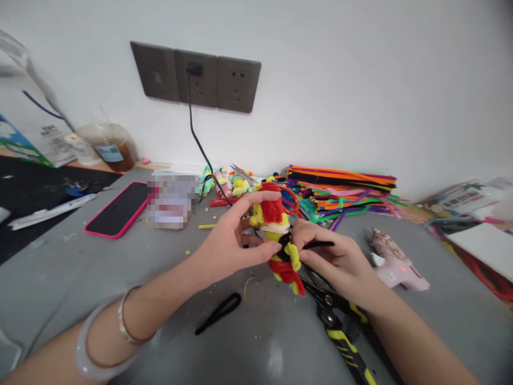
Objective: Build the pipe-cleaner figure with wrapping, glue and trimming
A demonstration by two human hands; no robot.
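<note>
Above the grey table I hold a small pipe-cleaner figure [274, 214] in red, yellow and black, with a pale band round its middle. My left hand [236, 235] grips it from the left, thumb at its front and fingers curled over its top and back. My right hand [332, 256] pinches at its right side, where a black pipe cleaner [318, 244] sticks out past the fingers. I cannot tell whether that strand is joined to the figure. Beneath my right hand lie black and yellow pliers [340, 337]. A folded black pipe cleaner [218, 314] rests below the figure.
Bundles of coloured pipe cleaners [340, 187] lie against the wall. Scissors [243, 174] point up among small fuzzy pieces. A pink glue gun [401, 267] lies at right. A phone [118, 209] is at left, with a cup of brown drink [114, 152] behind. A cord [196, 136] hangs from the socket.
</note>
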